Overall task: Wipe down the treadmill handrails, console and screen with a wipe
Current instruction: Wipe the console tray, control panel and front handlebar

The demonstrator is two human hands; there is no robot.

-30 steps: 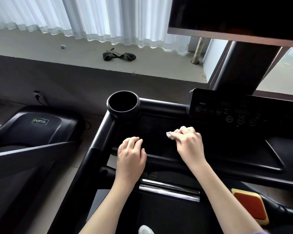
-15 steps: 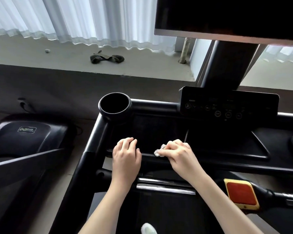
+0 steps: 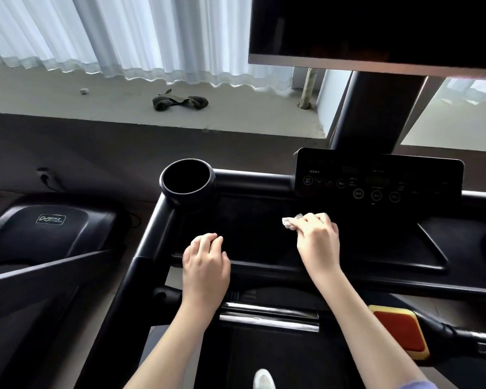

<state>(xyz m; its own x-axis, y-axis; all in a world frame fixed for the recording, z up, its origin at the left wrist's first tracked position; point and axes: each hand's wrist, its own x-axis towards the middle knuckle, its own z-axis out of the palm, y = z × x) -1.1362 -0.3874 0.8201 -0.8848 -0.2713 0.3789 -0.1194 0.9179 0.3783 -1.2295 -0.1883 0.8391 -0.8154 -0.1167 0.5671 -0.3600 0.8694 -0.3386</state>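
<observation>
Crumpled white wipe (image 3: pixel 290 222) on the black console tray (image 3: pixel 250 228), just below the dark button panel (image 3: pixel 376 175)

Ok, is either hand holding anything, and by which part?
Right hand grips the wipe, bunched under its fingers, one end showing; left hand holds nothing.

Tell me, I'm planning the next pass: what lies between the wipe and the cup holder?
Head view: only bare black console tray between the wipe and the cup holder.

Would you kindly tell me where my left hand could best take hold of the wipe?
Probably pinch the crumpled end of the wipe from its left: only that end pokes out past the fingers of the right hand; the rest is bunched underneath.
</observation>
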